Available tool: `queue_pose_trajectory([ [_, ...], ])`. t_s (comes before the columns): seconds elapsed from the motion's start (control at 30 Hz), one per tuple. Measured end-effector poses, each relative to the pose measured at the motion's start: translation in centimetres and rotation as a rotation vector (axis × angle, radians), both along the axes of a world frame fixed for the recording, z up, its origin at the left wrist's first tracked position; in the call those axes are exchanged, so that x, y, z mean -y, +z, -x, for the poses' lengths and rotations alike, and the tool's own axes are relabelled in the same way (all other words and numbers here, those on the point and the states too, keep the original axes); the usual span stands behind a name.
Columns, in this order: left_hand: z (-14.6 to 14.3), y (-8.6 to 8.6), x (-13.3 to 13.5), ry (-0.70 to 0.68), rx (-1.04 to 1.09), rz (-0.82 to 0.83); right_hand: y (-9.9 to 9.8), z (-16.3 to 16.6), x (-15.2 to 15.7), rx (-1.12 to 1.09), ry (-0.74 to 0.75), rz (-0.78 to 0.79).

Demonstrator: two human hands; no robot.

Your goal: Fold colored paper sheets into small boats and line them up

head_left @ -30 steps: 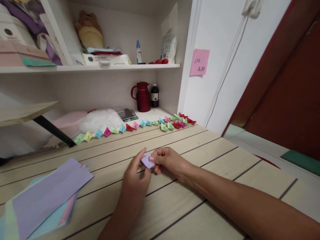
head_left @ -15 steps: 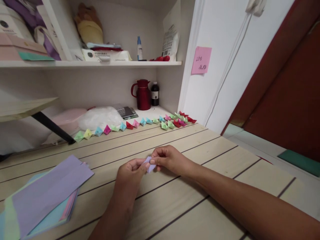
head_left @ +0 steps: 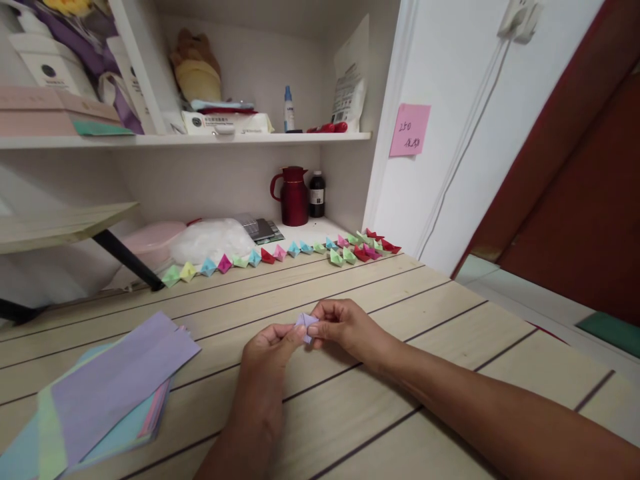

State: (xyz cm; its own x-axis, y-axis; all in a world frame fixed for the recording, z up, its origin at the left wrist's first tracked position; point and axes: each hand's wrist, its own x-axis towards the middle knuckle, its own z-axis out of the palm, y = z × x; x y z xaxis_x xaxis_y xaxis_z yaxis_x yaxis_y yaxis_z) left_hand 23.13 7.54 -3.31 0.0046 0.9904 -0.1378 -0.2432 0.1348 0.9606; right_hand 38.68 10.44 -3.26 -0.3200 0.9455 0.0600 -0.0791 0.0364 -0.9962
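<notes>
A small folded piece of purple paper (head_left: 305, 320) is pinched between my two hands, just above the slatted wooden table (head_left: 360, 413). My left hand (head_left: 273, 343) grips its left side with thumb and fingers. On the right side, my right hand (head_left: 340, 323) holds it the same way, the thumb pressed on the near face. A crease line shows on the paper between the thumbs; its lower part is partly hidden by fingers. To the left lies a stack of coloured paper (head_left: 150, 413) with a purple sheet (head_left: 120, 380) on top.
Along the table's back edge runs a row of small folded paper boats (head_left: 225, 263), bunched at its right end. Behind stand a red jug (head_left: 294, 197) and a dark bottle (head_left: 317, 195). A small stand's black leg (head_left: 127, 259) rests at the back left.
The purple paper shows a flatter, wider face between my fingers than before. The view has shifted slightly, so everything sits a little further right and lower. Both hands keep their hold.
</notes>
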Motion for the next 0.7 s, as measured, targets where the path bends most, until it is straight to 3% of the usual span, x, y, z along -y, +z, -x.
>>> queue_pose_trajectory([
  [0.1,0.6,0.4,-0.1,-0.184,0.133,0.019,0.4,-0.6,-0.1,-0.036,0.081,0.043],
  [0.2,0.8,0.6,-0.1,-0.252,0.198,0.026,0.4,-0.9,-0.2,-0.047,0.143,0.066],
  [0.33,0.9,0.3,-0.1,-0.252,0.185,-0.010,0.1,-0.9,-0.7,-0.044,0.172,0.073],
  [0.53,0.6,0.0,-0.2,-0.082,-0.064,-0.114,-0.5,-0.1,-0.7,-0.058,0.152,0.058],
  [0.7,-0.3,-0.3,-0.2,-0.138,0.063,-0.153,-1.0,0.9,-0.5,-0.105,0.105,0.070],
])
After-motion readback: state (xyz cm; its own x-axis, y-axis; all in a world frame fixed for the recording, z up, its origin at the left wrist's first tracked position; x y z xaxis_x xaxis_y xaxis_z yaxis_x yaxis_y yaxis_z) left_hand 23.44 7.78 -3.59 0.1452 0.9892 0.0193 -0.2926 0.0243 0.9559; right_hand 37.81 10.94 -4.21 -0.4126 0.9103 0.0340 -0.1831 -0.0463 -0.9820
